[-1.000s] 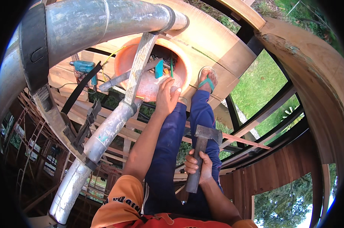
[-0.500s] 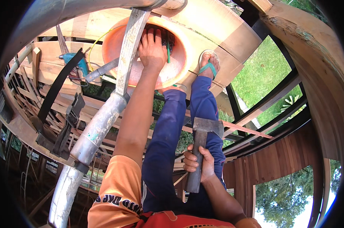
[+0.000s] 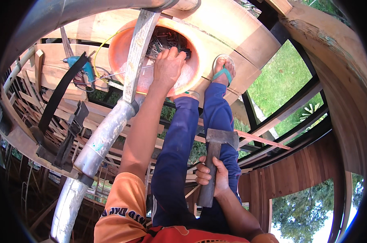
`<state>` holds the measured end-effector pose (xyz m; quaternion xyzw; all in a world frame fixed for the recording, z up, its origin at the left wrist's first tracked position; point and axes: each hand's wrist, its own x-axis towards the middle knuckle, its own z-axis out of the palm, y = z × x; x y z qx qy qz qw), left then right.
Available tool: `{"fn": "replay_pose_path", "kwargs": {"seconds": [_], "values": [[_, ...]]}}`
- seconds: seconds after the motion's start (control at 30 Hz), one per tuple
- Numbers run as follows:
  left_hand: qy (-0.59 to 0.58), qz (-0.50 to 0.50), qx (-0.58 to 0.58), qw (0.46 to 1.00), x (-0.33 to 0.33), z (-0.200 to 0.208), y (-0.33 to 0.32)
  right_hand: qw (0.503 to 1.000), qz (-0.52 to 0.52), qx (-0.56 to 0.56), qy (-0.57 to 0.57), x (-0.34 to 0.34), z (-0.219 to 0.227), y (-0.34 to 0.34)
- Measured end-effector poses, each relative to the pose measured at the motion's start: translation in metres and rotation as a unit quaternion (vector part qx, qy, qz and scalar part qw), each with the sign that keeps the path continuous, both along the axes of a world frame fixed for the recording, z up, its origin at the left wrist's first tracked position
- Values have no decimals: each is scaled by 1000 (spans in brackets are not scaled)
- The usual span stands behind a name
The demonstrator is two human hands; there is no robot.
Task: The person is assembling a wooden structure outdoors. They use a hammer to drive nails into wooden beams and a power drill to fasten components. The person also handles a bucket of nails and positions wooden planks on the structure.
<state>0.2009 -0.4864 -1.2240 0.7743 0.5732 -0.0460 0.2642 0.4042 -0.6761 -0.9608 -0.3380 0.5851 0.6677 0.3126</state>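
Within the orange-pink plastic basin [image 3: 196,73], my left hand [image 3: 167,69] is closed with its knuckles up. Its fingertips are hidden, so what they hold cannot be made out. A dark piece [image 3: 187,53] shows beside the fingers, and a thin metal rod [image 3: 126,73] runs leftward near the hand, across the rim. Many loose nails [image 3: 164,37] lie in the bottom of the basin. By my right thigh, my right hand [image 3: 211,176] is wrapped round the dark handle of a hatchet [image 3: 222,137], its head upward.
The basin stands on wooden planks [image 3: 224,24]. A teal power drill [image 3: 80,67] and a hand saw [image 3: 66,42] lie to the left. A metal pole [image 3: 106,131] and a wooden bar [image 3: 141,52] cross in front. Gaps between dark beams show grass [image 3: 282,81] below.
My left hand has drawn back from deep in the basin toward me and closed, uncovering the nails. A thick grey handle over the rim is gone from view; a thin rod shows there.
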Motion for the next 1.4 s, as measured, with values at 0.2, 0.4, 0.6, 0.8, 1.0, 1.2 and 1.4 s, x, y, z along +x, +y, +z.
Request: {"fn": "replay_pose_path", "kwargs": {"seconds": [0.2, 0.4, 0.6, 0.8, 1.0, 1.2, 1.4], "values": [[-52, 83, -38, 994, 4, 15, -31, 1000, 3, -5, 4, 2, 0, 4], [91, 125, -179, 972, -5, 12, 5, 999, 24, -30, -6, 2, 0, 7], [190, 204, -176, 944, -46, -55, 26, 1000, 13, -2, 12, 2, -1, 2], [235, 238, -44, 941, -30, -70, 16, 999, 24, -25, 1, -2, -2, 1], [193, 293, -121, 929, -27, -56, 28, 999, 23, -28, 5, -2, -3, -1], [197, 325, -147, 913, -23, -45, 27, 999, 24, -21, 0, -4, -3, -1], [198, 341, -183, 900, -22, -32, 26, 999, 30, -21, 5, -2, -2, 3]]}}
